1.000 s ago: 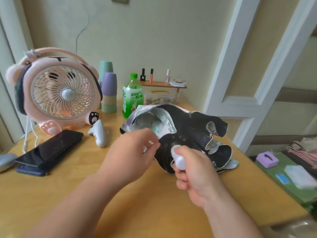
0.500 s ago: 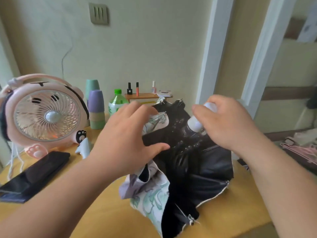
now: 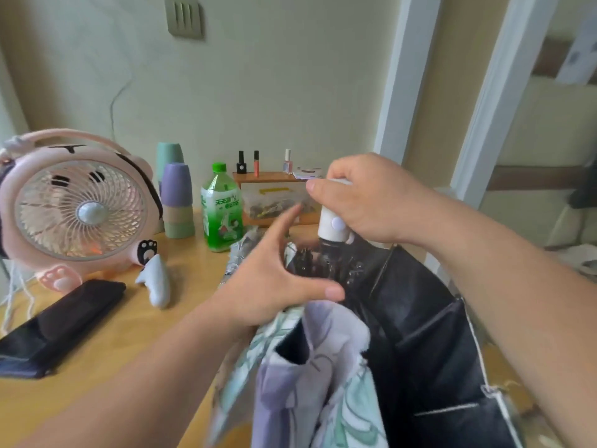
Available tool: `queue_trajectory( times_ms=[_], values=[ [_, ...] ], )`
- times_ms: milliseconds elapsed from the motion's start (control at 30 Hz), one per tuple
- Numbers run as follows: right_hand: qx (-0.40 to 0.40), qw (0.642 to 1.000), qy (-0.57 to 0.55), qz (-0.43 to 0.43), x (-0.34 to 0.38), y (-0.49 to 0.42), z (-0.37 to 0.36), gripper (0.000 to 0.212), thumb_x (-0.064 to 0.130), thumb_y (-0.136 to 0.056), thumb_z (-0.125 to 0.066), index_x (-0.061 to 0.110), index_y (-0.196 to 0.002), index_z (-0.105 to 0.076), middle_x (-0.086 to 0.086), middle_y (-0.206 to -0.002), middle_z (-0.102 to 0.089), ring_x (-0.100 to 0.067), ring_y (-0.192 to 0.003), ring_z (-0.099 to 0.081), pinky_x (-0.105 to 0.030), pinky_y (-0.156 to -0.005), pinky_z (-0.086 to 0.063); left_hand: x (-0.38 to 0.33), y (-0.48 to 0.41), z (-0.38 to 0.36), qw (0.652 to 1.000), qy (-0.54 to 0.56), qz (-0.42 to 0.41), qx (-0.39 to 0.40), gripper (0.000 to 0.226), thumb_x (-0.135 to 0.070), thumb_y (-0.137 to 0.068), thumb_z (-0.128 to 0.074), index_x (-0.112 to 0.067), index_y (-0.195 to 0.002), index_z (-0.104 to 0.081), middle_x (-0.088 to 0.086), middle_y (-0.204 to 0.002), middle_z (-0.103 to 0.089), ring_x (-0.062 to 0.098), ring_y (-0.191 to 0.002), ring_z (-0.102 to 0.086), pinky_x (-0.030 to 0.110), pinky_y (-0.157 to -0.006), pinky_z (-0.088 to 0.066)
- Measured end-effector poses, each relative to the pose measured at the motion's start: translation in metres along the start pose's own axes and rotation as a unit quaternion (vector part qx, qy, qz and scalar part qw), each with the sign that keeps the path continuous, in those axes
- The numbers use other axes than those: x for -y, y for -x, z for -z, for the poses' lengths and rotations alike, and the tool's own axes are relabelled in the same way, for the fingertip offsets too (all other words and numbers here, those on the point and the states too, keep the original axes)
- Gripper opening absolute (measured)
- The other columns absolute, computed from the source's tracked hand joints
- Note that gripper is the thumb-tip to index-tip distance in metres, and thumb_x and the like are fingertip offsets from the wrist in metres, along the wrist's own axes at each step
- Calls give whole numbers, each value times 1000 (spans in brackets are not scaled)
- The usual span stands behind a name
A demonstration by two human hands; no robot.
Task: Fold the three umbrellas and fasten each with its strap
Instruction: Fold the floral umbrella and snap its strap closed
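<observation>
Change from a second ago is seen chiefly in the umbrella (image 3: 420, 334). It then lay crumpled on the table (image 3: 113, 344) with its handle turned toward the person. It is now held up over the right part of the table, handle uppermost, and its black and printed canopy hangs loose toward the camera. Half a second ago the left hand (image 3: 271, 286) was spread over the top of the canopy. It is now set lower, against the bundled ribs just below the handle.

The white handle (image 3: 332, 226) is enclosed from above by the grip of the right hand (image 3: 365, 198). The fingers are curled round its top, and the round button on its side is left uncovered. The grip of the left hand is spread wide. The forefinger is stretched up toward the handle and the thumb is laid out across the dark fabric, so that the ribs sit in the gap between them. The canopy is touched but not clenched.

Both forearms are reached forward from the lower edge of the view. The right wrist is bent downward over the handle, and the left palm is turned inward toward the umbrella.
</observation>
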State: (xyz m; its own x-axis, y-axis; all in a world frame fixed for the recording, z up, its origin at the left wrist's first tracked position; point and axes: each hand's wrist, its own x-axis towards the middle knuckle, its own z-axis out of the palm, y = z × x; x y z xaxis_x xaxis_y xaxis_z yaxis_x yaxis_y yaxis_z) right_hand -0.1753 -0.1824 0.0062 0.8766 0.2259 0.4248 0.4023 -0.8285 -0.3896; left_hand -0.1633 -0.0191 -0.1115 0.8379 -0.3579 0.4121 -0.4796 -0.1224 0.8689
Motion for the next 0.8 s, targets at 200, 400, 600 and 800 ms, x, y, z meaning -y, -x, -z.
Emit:
queue_trajectory(
  times_ms=[200,400,600,800],
  values=[
    [-51,998,6,31,3,1,-14,43,49,-98,-53,11,-81,-59,-4,-70,-63,-19,-62,-51,-30,-54,-37,2,4,-13,998,-39,17,48,37,-18,-77,-89,-20,-111,-73,-8,-106,-78,9,-105,-72,33,-97,-54],
    [-41,998,30,39,8,7,-13,45,46,-101,-48,5,-84,-52,-9,-70,-55,-22,-63,-45,-36,-59,-39,3,1,-22,999,-22,21,11,25,-8,-79,-82,-11,-103,-76,4,-98,-79,23,-98,-73,45,-93,-55],
    [-1,998,64,-3,5,2,1,42,48,-100,-52,14,-76,-54,-2,-67,-56,-20,-59,-51,-32,-54,-39,-9,8,-2,997,-75,19,28,48,-41,-73,-88,-33,-117,-69,-15,-107,-76,4,-102,-71,37,-97,-54],
    [-113,968,-131,-182,-51,-3,24,29,32,-97,-51,13,-75,-54,-10,-59,-47,-21,-41,-42,-19,-33,-31,-10,35,64,911,-90,-125,-382,13,-38,-87,-70,-29,-96,-67,-10,-89,-70,-3,-85,-65,20,-81,-51]
  ],
)
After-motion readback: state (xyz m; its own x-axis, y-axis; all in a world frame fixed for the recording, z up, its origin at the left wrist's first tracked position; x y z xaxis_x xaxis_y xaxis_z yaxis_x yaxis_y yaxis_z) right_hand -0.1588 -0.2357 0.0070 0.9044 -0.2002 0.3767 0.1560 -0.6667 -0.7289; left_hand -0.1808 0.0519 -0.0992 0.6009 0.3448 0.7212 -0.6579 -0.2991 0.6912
